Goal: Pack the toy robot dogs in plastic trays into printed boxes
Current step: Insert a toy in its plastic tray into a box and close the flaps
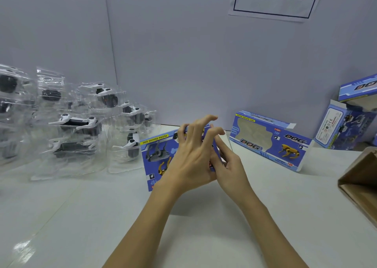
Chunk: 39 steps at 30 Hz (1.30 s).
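A blue printed box (156,159) lies on the white table in front of me, its printed face up and mostly covered by my hands. My left hand (191,155) lies on top of it, ring and little fingers hooked over the far edge, index and middle fingers lifted and bent. At the box's right end my right hand (228,165) grips it, the fingertips hidden under my left hand. Several clear plastic trays with black-and-white toy robot dogs (81,124) are stacked to the left, apart from both hands.
A second printed box (269,143) with a window stands open-ended at the right of my hands. More printed boxes (344,127) are piled at the far right. A brown cardboard carton (359,186) juts in from the right edge. A white board wall closes off the back.
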{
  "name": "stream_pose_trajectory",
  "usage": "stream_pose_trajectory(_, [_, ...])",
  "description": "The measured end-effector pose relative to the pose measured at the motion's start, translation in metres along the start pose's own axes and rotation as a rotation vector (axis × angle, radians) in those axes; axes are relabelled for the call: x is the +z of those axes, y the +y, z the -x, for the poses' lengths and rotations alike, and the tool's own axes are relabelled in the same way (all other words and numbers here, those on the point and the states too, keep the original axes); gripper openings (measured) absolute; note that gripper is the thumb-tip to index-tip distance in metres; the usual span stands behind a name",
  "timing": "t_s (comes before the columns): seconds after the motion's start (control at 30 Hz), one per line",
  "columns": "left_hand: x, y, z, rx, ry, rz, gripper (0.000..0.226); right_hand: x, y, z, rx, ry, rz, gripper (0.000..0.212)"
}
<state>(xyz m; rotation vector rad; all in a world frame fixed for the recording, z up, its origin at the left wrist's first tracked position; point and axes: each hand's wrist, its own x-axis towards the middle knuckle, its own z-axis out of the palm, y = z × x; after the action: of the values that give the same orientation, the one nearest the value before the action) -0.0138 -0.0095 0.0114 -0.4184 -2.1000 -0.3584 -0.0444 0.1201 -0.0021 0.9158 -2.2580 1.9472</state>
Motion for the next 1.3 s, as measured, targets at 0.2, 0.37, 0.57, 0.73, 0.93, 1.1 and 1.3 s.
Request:
stream_pose_trajectory(0.2, [0.003,-0.008,0.002,-0.047,0.008,0.02,0.064,0.006,0.006,0.0,0.041,0.078,0.145,0.054])
stream_pose_trajectory(0.37, [0.002,-0.01,0.002,-0.053,0.025,0.015,0.064,0.007,0.006,0.001,0.009,0.037,0.133,0.047])
stream_pose_trajectory(0.57, [0.002,-0.004,0.001,0.006,0.004,-0.052,0.067,0.001,0.008,-0.002,-0.008,-0.045,0.115,0.046])
stream_pose_trajectory(0.73, [-0.001,-0.022,0.01,-0.195,0.002,-0.132,0.098,-0.006,0.007,-0.006,-0.033,0.198,0.045,0.036])
stream_pose_trajectory(0.93, [-0.001,-0.042,0.016,-0.933,-0.022,0.415,0.083,-0.028,0.009,-0.013,0.072,0.321,-0.095,0.045])
stream_pose_trajectory(1.1, [0.006,-0.046,0.018,-1.017,0.067,0.792,0.039,-0.045,0.007,-0.012,0.005,0.222,-0.152,0.048])
stream_pose_trajectory(1.3, [0.001,-0.038,0.011,-1.16,0.246,1.426,0.072,-0.059,0.003,-0.013,0.186,0.25,-0.518,0.034])
